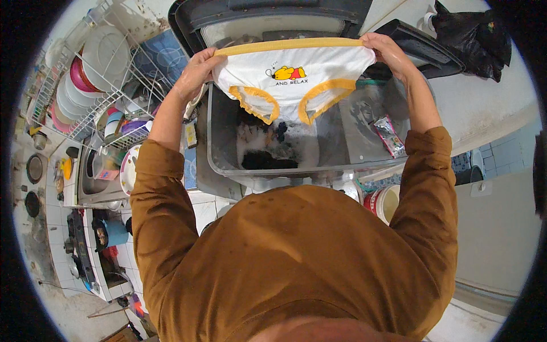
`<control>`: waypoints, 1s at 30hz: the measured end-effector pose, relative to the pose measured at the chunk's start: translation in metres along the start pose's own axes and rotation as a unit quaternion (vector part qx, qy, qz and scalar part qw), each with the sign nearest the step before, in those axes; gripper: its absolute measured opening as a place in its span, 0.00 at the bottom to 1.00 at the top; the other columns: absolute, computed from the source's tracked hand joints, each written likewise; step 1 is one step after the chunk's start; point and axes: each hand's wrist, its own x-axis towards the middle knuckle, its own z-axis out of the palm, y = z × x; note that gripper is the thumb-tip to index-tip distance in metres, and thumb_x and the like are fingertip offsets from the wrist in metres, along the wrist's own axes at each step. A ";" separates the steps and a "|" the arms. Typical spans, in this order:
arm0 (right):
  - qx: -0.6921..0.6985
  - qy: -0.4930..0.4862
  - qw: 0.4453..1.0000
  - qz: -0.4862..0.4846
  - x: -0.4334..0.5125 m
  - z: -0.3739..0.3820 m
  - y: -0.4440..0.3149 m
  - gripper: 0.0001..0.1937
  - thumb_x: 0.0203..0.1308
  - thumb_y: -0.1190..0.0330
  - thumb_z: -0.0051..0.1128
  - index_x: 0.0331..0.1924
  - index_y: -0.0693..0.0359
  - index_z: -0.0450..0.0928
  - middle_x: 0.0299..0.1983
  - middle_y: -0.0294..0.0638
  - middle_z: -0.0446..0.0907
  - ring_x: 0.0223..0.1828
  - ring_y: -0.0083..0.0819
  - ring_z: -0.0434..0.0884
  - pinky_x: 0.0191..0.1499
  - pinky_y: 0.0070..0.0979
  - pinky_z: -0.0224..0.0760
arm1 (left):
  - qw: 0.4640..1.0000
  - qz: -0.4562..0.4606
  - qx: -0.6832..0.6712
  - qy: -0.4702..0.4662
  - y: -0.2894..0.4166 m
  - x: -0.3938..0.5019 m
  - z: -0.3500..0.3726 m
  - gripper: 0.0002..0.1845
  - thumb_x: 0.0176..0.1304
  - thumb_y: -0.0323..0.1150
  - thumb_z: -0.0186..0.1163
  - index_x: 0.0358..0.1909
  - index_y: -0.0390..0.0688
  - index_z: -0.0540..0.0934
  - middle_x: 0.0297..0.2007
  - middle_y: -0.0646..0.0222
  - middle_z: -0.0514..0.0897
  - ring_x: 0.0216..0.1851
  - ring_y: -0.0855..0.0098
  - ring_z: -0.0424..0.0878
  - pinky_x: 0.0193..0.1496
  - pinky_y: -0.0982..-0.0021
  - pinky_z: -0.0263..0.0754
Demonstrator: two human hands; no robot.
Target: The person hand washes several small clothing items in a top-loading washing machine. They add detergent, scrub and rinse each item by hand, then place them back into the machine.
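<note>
White underpants (252, 72) with yellow trim and a printed cartoon bear are stretched wide by the waistband. My left hand (194, 72) pinches one end of the yellow band, and my right hand (386, 53) grips the other end. Below the garment is the grey tub of a twin-tub washing machine (222, 141). Sudsy water and dark cloth (267, 160) lie in its left side. The underpants hang above the tub and hide part of its far side.
A detergent sachet (389, 137) rests on the machine's right side. The raised lid (273, 21) stands behind. To the left are a wire dish rack (94, 81) with plates and a sink (92, 184). A black plastic bag (474, 42) is at far right; a bucket (386, 203) stands below.
</note>
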 end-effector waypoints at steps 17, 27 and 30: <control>0.192 -0.138 0.968 -0.088 0.039 0.104 0.040 0.21 0.51 0.61 0.58 0.47 0.60 0.69 0.45 0.39 0.72 0.45 0.23 0.70 0.49 0.20 0.62 | 0.997 0.007 -0.066 0.037 -0.026 0.026 0.070 0.13 0.60 0.34 0.49 0.44 0.39 0.72 0.38 0.72 0.76 0.41 0.77 0.73 0.47 0.74 0.66; 0.310 -0.085 0.942 0.099 0.057 0.181 0.075 0.15 0.57 0.60 0.53 0.39 0.64 0.72 0.29 0.35 0.77 0.31 0.23 0.78 0.34 0.21 0.71 | 0.892 -0.171 -0.353 0.225 -0.093 0.018 0.133 0.20 0.61 0.46 0.48 0.49 0.44 0.70 0.42 0.68 0.75 0.48 0.71 0.70 0.55 0.68 0.61; 0.352 0.031 0.935 0.038 0.040 0.208 0.057 0.13 0.56 0.63 0.53 0.33 0.67 0.75 0.25 0.40 0.78 0.28 0.26 0.79 0.30 0.26 0.71 | 0.814 -0.239 -0.527 0.060 -0.127 0.003 0.155 0.32 0.59 0.62 0.38 0.53 0.49 0.69 0.47 0.66 0.75 0.47 0.66 0.73 0.51 0.60 0.67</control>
